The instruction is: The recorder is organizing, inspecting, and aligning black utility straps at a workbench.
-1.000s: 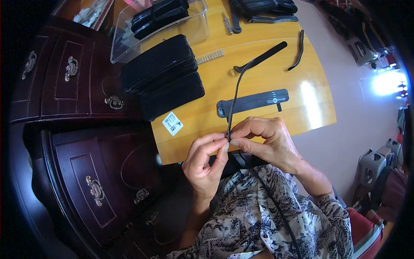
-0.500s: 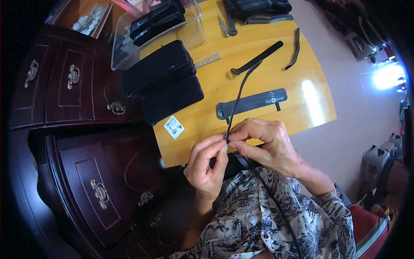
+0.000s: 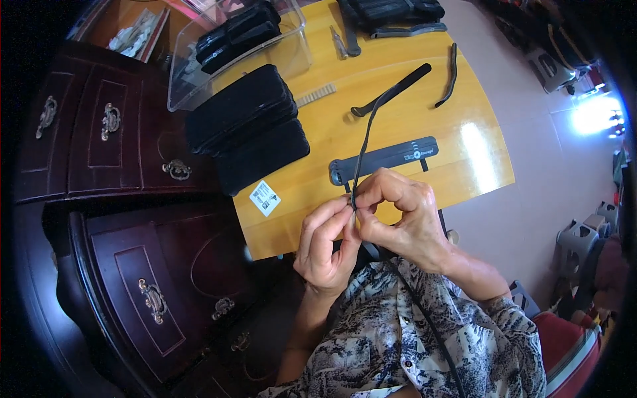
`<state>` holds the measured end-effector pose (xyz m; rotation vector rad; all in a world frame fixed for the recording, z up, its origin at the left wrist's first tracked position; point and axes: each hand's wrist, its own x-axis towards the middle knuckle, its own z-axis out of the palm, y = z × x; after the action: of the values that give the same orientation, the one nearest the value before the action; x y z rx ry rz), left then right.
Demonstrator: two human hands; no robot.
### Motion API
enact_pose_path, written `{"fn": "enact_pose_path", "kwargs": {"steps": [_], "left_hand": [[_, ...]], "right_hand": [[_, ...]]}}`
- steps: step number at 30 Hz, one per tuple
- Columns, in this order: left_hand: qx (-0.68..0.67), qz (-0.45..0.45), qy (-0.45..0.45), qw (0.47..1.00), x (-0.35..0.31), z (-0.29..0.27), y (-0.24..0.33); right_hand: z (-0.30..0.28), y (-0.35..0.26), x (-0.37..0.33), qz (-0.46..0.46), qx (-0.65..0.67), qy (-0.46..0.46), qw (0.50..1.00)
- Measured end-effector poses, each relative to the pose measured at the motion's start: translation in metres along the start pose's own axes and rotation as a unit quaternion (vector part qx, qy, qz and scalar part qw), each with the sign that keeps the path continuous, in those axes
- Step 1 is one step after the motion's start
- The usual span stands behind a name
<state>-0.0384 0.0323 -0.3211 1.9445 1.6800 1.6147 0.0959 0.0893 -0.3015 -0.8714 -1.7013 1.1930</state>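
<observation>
Over the near edge of the table, the fingertips of my left hand (image 3: 326,242) and my right hand (image 3: 406,219) meet in a pinch on a thin black strap (image 3: 362,151). The strap shows nearly edge-on, rising away from me with its far end over the table. What the fingertips cover is hidden. Just beyond my hands lies a flat black strap (image 3: 381,159) with a rounded end and pale print. Farther off rests another black strap (image 3: 401,84) with a loop-like end, and a curved one (image 3: 453,74) stands on its edge at the right.
Stacked black straps (image 3: 242,109) lie left on the yellow table (image 3: 358,245), near a white label (image 3: 265,198). Behind are a clear bin (image 3: 295,50) with black bundles, a beige strip (image 3: 317,95), a slim pointed tool (image 3: 339,43) and more straps (image 3: 398,10). Dark drawers (image 3: 142,265) stand left.
Both hands have shifted slightly right and up with the strap. My right fingers are more curled, and the strap's far end has dipped a little to the left.
</observation>
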Motion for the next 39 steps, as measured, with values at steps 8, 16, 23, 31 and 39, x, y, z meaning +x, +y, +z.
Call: {"fn": "enact_pose_path", "kwargs": {"steps": [8,16,23,31,39], "left_hand": [[-0.014,0.003,0.0,1.0,0.003,0.006,-0.007],[-0.055,-0.019,0.0,0.998,0.001,0.011,-0.008],[-0.206,-0.114,0.005,0.972,0.008,0.007,-0.002],[-0.094,-0.066,-0.002,0.993,0.005,0.012,-0.005],[-0.023,-0.005,0.06,0.998,0.003,0.026,-0.009]], "right_hand": [[0.003,0.006,0.0,-0.049,-0.018,0.043,0.998],[-0.002,0.002,0.005,-0.01,-0.047,0.032,0.998],[-0.02,-0.002,0.011,0.012,0.017,-0.034,0.999],[-0.015,-0.004,0.01,0.025,-0.017,-0.024,0.999],[0.002,0.003,0.01,0.017,-0.031,0.066,0.997]]}}
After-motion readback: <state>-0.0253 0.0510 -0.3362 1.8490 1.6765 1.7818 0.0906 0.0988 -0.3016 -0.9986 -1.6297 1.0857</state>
